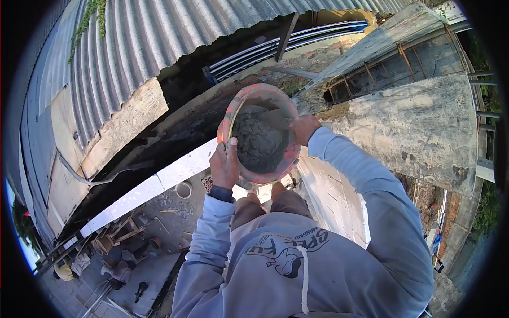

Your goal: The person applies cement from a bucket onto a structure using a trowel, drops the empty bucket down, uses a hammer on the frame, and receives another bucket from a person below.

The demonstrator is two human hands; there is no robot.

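A round reddish basin point(227, 117), smeared with grey, holds wet grey mortar point(260, 139). My left hand point(225, 164) grips the basin's near left rim, the thumb over the edge. At the right rim my right hand point(304, 129) is closed around the handle of a trowel point(277, 120); its grey blade lies over the mortar inside the basin. The handle itself is mostly hidden by my fingers.
Corrugated roofing point(132, 47) spans the upper left. A wooden formwork panel point(413, 132) and a rebar-filled trough point(389, 69) stand at the right. Below my feet on a narrow white ledge point(154, 185), people point(119, 270) and a bucket point(183, 190) are at a lower level.
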